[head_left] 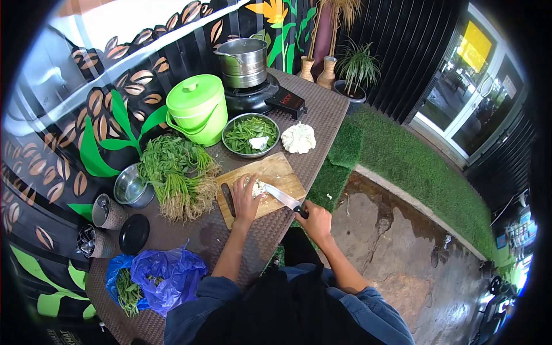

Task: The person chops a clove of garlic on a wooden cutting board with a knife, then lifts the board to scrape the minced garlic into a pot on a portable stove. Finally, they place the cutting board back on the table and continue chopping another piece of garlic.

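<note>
My right hand (317, 220) is wrapped round the black handle of a kitchen knife (282, 197), whose blade points left across the wooden cutting board (276, 166). The knife tip touches or nearly touches a small heap of pale, cut-up vegetable (259, 187). My left hand (246, 198) lies over the board's left half, its fingers and thumb around that heap and holding it down. Part of the heap is hidden under the fingers. Beyond the board sits a white, lumpy cauliflower-like head (299, 138), next to a metal bowl (226, 146) of cut greens with a white scrap on top.
Rooted leafy greens (178, 172) lie left of the board. Behind stand a green lidded bucket (198, 109) and a pot (244, 66) on a stove (250, 99). Nearer are a metal bowl (133, 187), utensil cups (108, 213), a black lid (134, 234) and a blue plastic bag (167, 276).
</note>
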Available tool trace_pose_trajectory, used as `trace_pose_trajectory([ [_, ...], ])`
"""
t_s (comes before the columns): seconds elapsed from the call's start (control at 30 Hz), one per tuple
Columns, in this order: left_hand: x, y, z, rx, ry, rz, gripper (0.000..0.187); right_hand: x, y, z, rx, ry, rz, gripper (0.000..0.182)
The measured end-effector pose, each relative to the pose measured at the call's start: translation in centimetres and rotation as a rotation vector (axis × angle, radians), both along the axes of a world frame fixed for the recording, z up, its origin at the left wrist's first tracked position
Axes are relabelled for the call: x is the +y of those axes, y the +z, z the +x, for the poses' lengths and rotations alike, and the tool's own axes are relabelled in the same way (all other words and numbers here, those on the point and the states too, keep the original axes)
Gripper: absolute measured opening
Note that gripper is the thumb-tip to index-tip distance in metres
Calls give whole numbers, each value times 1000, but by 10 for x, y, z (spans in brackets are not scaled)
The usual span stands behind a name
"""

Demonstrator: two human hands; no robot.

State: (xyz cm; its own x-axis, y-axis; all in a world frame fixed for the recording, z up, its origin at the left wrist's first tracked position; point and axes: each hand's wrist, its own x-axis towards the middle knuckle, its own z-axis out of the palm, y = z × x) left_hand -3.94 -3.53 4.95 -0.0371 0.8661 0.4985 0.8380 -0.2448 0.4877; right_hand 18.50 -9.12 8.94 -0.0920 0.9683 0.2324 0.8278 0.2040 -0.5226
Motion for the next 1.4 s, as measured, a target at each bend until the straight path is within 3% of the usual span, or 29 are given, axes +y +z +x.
trace_pose_trajectory([
  [0.27,-1,-1,2,3,-3,31,67,-3,-13,3,-14,-1,52,31],
  [0.33,6,-15,2,-285,-13,81,57,-5,-10,3,88,-59,-1,31],
  [0.37,10,-24,2,-285,-13,80,57,-7,-9,2,88,-59,-1,31],
  [0.43,18,-36,4,-944,-107,-85,43,-12,-8,-2,147,-25,36,31],
  [0.53,20,-46,1,-1076,-139,-184,50,-11,-21,-5,114,-32,57,33],
  [0.67,17,-49,4,-1054,-92,-132,57,-11,-26,-10,102,-118,143,33],
  [0.73,18,-49,5,-1064,-68,-103,48,-12,-27,-9,66,3,204,33],
  [1.07,14,-39,11,-980,-98,-99,48,-11,-25,-1,62,-26,57,30],
  [1.4,9,-36,16,-829,-35,-38,31,-7,-27,-2,141,-92,34,33],
])
